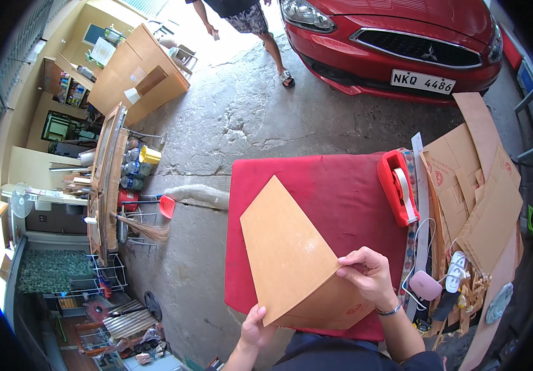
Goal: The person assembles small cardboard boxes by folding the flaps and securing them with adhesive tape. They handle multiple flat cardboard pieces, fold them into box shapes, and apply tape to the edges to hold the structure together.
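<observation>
Both hands, left and right, pinch a cardboard sheet over the red table; a loose grip could let it slide off.

A cracked grey concrete floor lies in bright daylight. A red car stands at the top, and a person in sandals walks just beside it. On the left are wooden cabinets, a wire rack, a broom and a red dustpan.
</observation>
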Tool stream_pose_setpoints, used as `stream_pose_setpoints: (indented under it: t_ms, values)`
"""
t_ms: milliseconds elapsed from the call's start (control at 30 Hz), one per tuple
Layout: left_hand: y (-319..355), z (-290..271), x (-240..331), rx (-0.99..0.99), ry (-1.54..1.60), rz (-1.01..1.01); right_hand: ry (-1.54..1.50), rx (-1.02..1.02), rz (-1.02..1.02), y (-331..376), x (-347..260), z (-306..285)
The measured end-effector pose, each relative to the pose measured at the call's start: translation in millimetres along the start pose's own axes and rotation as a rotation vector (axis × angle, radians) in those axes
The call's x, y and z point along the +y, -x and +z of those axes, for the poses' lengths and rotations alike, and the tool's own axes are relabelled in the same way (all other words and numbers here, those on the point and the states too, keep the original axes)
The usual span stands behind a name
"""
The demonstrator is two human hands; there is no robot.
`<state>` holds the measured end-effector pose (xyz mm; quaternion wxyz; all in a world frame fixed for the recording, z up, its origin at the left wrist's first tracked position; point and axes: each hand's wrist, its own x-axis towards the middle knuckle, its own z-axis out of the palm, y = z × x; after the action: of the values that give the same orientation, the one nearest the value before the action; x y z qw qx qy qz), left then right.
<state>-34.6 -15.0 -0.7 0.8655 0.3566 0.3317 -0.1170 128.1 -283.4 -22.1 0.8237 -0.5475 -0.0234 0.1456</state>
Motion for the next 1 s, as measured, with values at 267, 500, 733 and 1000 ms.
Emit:
stream_pose_setpoints:
  t_ms: [267,500,733,1000]
  values:
    - [-17,20,-1,0.116,0.054,0.115,0.044,0.001,-0.001,3,3,-3]
    - [-25,-22,35,-0.07,0.492,0.179,0.119,-0.015,0.03,-8,3,-5]
    - [0,-80,103,0.029,-0.082,0.39,0.252,0.146,-0.05,-36,15,5]
    - [15,-205,141,0.048,-0.481,0.048,0.347,0.469,-0.164,-61,30,-27]
